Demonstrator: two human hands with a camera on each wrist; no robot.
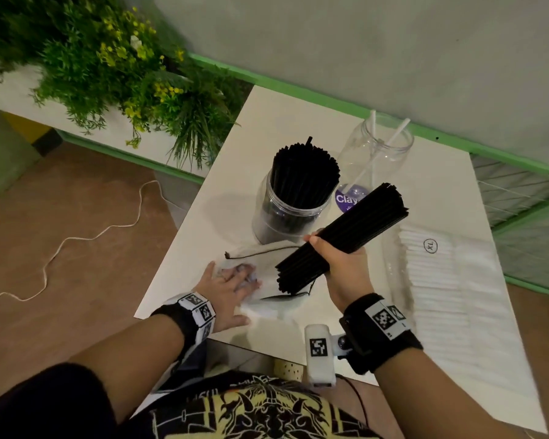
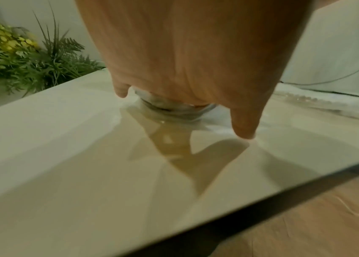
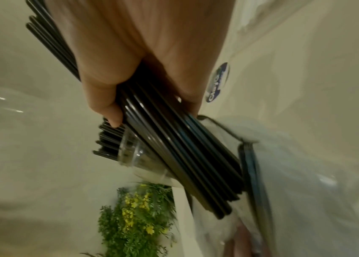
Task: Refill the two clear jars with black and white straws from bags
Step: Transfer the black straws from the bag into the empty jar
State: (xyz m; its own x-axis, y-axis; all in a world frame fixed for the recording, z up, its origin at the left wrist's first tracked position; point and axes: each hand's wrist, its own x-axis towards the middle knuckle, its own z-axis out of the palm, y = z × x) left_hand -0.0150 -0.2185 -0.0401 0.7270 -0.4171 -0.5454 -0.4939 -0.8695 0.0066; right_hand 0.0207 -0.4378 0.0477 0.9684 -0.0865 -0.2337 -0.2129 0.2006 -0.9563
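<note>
Black straws (image 1: 343, 239) are gripped in a bunch by the right hand (image 1: 346, 267) near the full jar (image 1: 286, 213). An empty bag (image 1: 267, 280) is pressed flat by the open left hand (image 1: 225, 293).

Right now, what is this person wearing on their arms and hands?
Both forearms are bare, and so are the left hand and right hand. Each wrist carries a black strap with white tiles printed in black square codes. A white block bearing another code hangs off the right strap, with a thin black cable below. No gloves or sleeves show.
</note>
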